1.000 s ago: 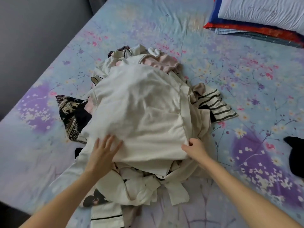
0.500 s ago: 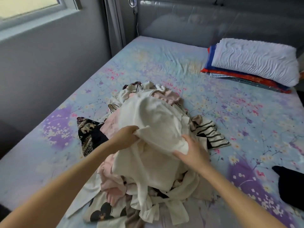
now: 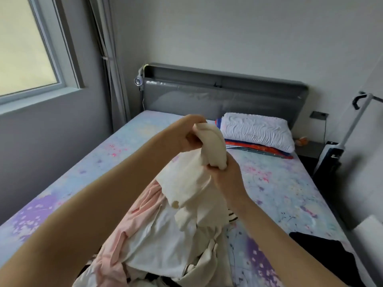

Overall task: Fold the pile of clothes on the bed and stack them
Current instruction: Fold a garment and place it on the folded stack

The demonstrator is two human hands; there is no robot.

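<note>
Flowery bed sheet (image 3: 279, 183) fills mid frame. Both arms up at center; left hand (image 3: 186, 132) & right hand (image 3: 227, 178) squeeze cream top (image 3: 214, 146), fingers curled.

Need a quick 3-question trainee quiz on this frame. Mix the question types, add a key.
1. Multiple choice: what do the left hand and right hand both grip? A) cream garment B) pillow C) curtain
2. Fill in: the black garment lies on the bed on the person's ___ side of the pile.
3. True or false: the cream garment lies folded flat on the bed.
Key: 1 A; 2 right; 3 false, both hands hold it raised above the pile.
</note>
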